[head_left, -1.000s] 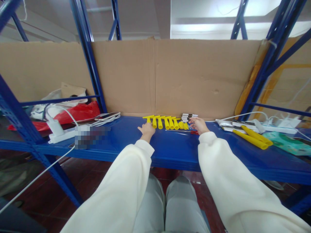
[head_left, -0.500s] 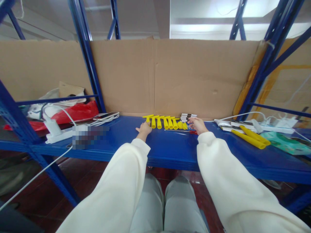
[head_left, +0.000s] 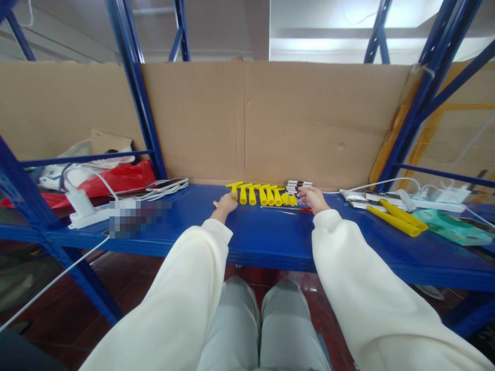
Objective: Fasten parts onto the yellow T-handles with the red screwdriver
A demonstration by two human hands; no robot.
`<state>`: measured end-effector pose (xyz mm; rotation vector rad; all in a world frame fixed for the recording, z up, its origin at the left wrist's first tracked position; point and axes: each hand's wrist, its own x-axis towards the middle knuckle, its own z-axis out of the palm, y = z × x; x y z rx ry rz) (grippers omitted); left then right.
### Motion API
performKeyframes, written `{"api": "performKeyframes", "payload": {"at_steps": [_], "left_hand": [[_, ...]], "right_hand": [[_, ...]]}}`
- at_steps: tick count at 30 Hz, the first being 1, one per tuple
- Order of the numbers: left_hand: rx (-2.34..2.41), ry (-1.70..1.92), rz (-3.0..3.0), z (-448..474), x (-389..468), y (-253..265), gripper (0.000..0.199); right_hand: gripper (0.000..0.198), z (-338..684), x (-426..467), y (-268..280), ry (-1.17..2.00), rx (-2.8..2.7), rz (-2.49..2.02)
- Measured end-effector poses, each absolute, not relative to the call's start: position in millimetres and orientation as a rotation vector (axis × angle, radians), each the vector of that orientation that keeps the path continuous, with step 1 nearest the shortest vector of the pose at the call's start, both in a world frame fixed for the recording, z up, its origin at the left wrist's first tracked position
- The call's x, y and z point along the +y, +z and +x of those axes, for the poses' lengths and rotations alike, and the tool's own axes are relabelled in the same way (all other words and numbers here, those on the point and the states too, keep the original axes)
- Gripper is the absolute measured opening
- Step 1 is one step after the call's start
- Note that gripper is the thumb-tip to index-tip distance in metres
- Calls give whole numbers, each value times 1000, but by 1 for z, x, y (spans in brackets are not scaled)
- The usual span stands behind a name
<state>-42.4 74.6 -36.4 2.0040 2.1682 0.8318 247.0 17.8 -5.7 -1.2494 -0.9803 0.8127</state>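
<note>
A row of several yellow plastic T-shaped handles [head_left: 252,196] lies along the back of the blue shelf. My left hand [head_left: 225,206] is at the leftmost yellow handle [head_left: 234,188], its thumb stuck out to the side and its fingertips at or touching the piece. My right hand [head_left: 314,200] is beside a stack of small black-and-white pieces [head_left: 296,186], its fingers bent together; what they pinch, if anything, is too small to make out. Between the hands are small yellow wedge-like pieces [head_left: 288,199]. A screwdriver with a red handle [head_left: 306,210] lies below them.
Two yellow tubes [head_left: 402,219] and a green packet [head_left: 450,226] lie on the right. A white power strip [head_left: 88,217] and a red bag [head_left: 124,178] are at left. Cardboard [head_left: 309,123] stands behind the blue shelf [head_left: 270,237], between blue posts [head_left: 133,82].
My left hand has moved slightly left, with the leftmost handle's stem still beside its fingers. The right hand stays at nearly the same place. The whole view has shifted slightly.
</note>
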Motion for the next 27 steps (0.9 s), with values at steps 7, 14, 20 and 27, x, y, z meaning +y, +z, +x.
{"api": "performKeyframes", "payload": {"at_steps": [7, 14, 20, 27], "left_hand": [[2096, 703, 2233, -39, 66, -33, 57], [1948, 542, 2391, -29, 58, -33, 51], [1980, 540, 2407, -30, 57, -33, 56], [2221, 536, 2191, -32, 52, -31, 56]], "right_hand": [[14, 247, 17, -6, 816, -970, -1256], [13, 248, 19, -8, 802, -987, -1270], [13, 247, 19, -8, 802, -997, -1267], [9, 249, 20, -9, 803, -1024, -1268]]}}
